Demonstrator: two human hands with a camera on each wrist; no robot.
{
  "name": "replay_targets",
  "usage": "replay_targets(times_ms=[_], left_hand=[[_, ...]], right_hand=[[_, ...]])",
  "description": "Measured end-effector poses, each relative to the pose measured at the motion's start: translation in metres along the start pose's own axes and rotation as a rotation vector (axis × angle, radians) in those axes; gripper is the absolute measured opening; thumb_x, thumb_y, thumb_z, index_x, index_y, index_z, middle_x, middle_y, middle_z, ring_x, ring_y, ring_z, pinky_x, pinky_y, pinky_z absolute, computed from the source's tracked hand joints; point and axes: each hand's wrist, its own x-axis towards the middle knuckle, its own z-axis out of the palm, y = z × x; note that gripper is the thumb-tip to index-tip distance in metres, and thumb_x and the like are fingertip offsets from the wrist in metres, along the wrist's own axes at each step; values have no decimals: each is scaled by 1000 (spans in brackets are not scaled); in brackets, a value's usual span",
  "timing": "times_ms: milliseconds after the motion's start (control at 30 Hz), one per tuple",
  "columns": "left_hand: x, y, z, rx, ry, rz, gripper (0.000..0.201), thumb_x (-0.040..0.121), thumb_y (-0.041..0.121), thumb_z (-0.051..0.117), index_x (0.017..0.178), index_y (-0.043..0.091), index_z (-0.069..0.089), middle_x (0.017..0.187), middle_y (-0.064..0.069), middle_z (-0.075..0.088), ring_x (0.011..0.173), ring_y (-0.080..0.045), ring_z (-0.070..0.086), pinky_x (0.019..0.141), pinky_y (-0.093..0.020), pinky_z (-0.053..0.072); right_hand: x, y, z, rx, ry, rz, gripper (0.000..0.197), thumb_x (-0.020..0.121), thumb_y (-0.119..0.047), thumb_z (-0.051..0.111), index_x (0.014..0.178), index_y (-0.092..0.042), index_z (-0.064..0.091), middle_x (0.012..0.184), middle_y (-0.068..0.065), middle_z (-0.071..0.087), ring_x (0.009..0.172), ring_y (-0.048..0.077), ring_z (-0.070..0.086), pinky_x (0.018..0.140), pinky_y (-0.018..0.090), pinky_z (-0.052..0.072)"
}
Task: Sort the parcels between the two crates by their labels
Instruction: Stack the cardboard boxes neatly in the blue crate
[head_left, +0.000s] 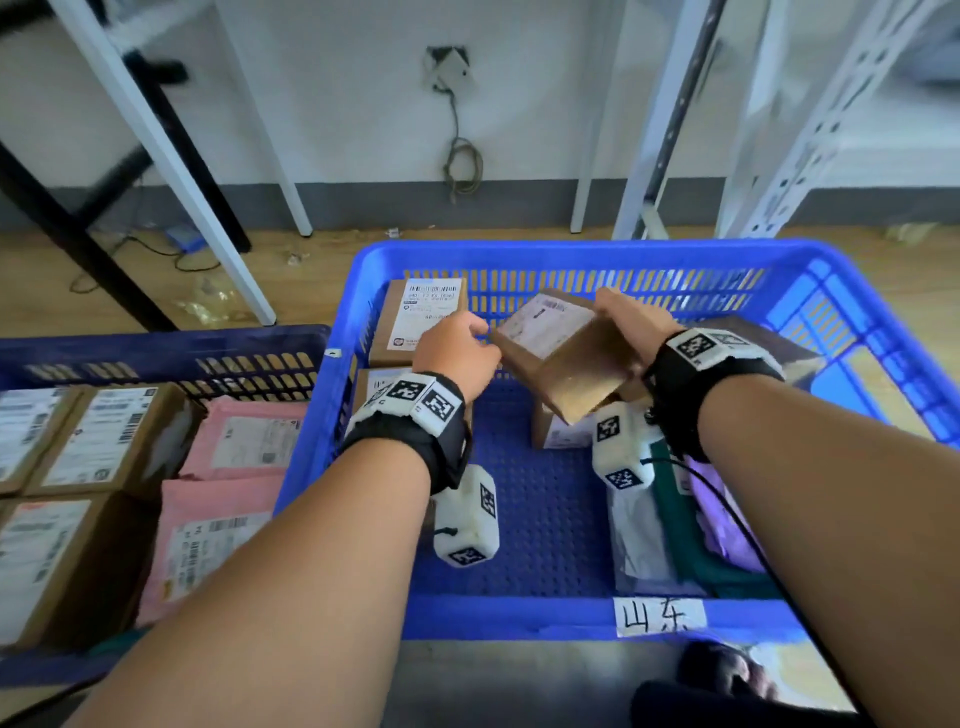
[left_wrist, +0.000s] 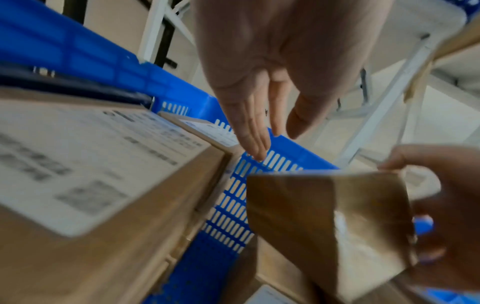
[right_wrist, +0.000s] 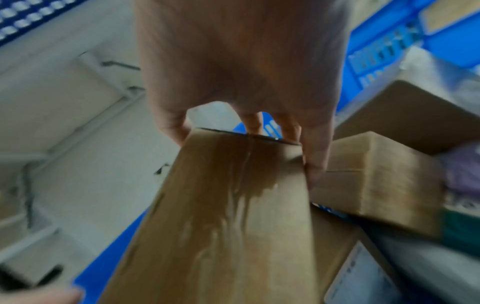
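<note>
My right hand (head_left: 631, 325) grips a brown cardboard box (head_left: 566, 358) by its far end and holds it tilted above the bright blue crate (head_left: 519, 253), white label facing up. In the right wrist view, the thumb and fingers (right_wrist: 291, 127) clamp the box (right_wrist: 221, 216) at its top edge. My left hand (head_left: 460, 348) hovers by the box's left corner. Its fingers (left_wrist: 255, 131) are straight and apart from the box (left_wrist: 327, 222). A dark blue crate (head_left: 156, 344) stands at the left.
The bright crate holds labelled boxes (head_left: 423, 317) at its back left, another box (head_left: 558, 434) under the held one, and grey, green and purple bags (head_left: 727, 525). A handwritten tag (head_left: 660, 616) marks its front rim. The left crate holds boxes (head_left: 98, 436) and pink mailers (head_left: 244, 441). Shelf legs (head_left: 634, 156) stand behind.
</note>
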Motion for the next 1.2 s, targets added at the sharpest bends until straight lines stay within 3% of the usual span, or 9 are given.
replay_targets(times_ms=[100,233,467,600,700,767,900,1033,1200], left_hand=[[8,11,7,-263,-140,-190,54,84,56,57,116,12,58,102,-6,63,91,-31,69,80,-37,58],[11,24,8,-804,-396,-459,86,71,81,50,137,28,37,129,-12,55,91,-39,68,80,-43,57],[16,20,12,-582,-374,-425,42,89,36,52,126,18,45,124,-7,55,92,-33,69,89,-43,55],[34,5,-7,-443,-26,-367,27,84,28,51,97,6,61,81,-5,67,65,-23,67,69,-36,60],[47,-17,-24,-224,152,-303,21,81,19,50,95,12,63,83,-5,69,76,-27,67,78,-40,58],[48,-33,-26,-59,110,-298,19,80,14,49,89,11,66,89,-8,69,85,-31,67,76,-35,56],[50,-53,-15,40,65,-260,21,80,7,55,96,8,67,108,-12,64,94,-31,63,83,-40,55],[54,-55,-15,66,74,-228,7,82,9,59,80,14,62,103,-7,58,99,-26,58,83,-30,48],[56,-59,-16,20,82,-244,17,79,6,59,69,19,54,96,-7,58,94,-27,61,84,-39,55]], right_hand=[[-13,6,-6,357,-143,75,25,75,-45,54,71,-20,53,66,5,57,64,26,60,67,33,54],[-18,12,-10,481,-265,67,27,82,-38,52,88,-12,57,85,9,56,87,31,58,88,43,50],[-7,24,4,506,-382,97,46,86,-33,61,128,-16,53,101,12,61,85,33,65,84,52,54],[4,29,25,510,-411,132,37,87,-27,65,120,-15,54,111,12,62,89,32,67,86,53,53],[9,33,47,435,-415,200,46,86,-21,65,129,-15,51,122,18,60,81,37,69,92,50,50],[11,37,61,422,-433,226,46,88,-18,63,133,-13,50,127,17,58,82,40,67,84,49,54],[20,43,79,478,-424,304,43,89,-11,60,131,-9,52,134,19,51,105,43,59,44,37,54],[34,46,83,465,-409,312,45,86,-2,59,130,-6,52,132,19,53,102,40,57,44,38,54],[40,49,78,442,-411,259,24,82,-10,59,107,-8,60,112,11,55,77,41,62,64,45,58]])
